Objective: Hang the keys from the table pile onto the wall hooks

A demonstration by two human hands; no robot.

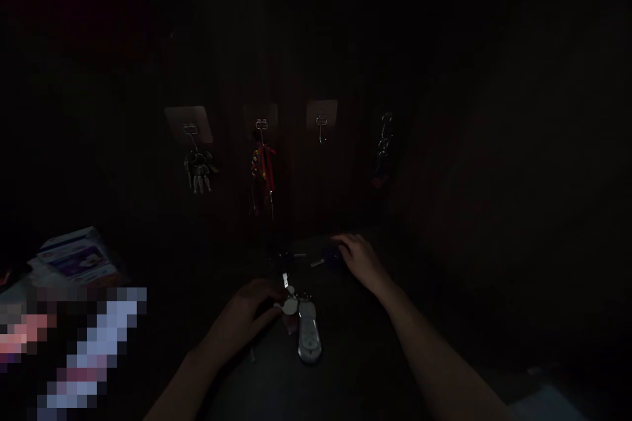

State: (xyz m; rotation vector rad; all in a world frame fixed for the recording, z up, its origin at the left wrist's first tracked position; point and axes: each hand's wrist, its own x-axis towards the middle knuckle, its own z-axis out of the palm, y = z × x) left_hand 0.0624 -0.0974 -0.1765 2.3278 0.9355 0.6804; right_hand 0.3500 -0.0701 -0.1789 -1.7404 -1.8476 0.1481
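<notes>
**A:** Bench status?

**B:** I've got a dark bench [375, 348] in low light. I can't place its edges from here, they're lost in shadow. Behind it is a dark wall panel [296, 59] with four metal hooks [321, 128], three on pale adhesive pads [187, 122].

**A:** What's on the hooks?

**B:** Left to right: a bunch of keys [198, 172], a red lanyard [261, 174], then the third hook, then a dark key set [382, 151] on the fourth.

**A:** Hands?

**B:** The left hand [241, 316] is at a metal keyring [290, 306], fingers [264, 293] curled against it. Can't tell if they're clenched. A silver key fob [307, 332] lies on the bench just below the ring. The right hand [358, 262] has its fingers [343, 242] draped over a blue key head [333, 260]. Can't tell if that's a grasp either.

**A:** Room to move?

**B:** Narrow gap between the hands. More dark bench right of the right forearm [434, 342]. Left of the left forearm [182, 385] is a pixelated blur [74, 342], with a printed box [74, 256] beyond it.
</notes>
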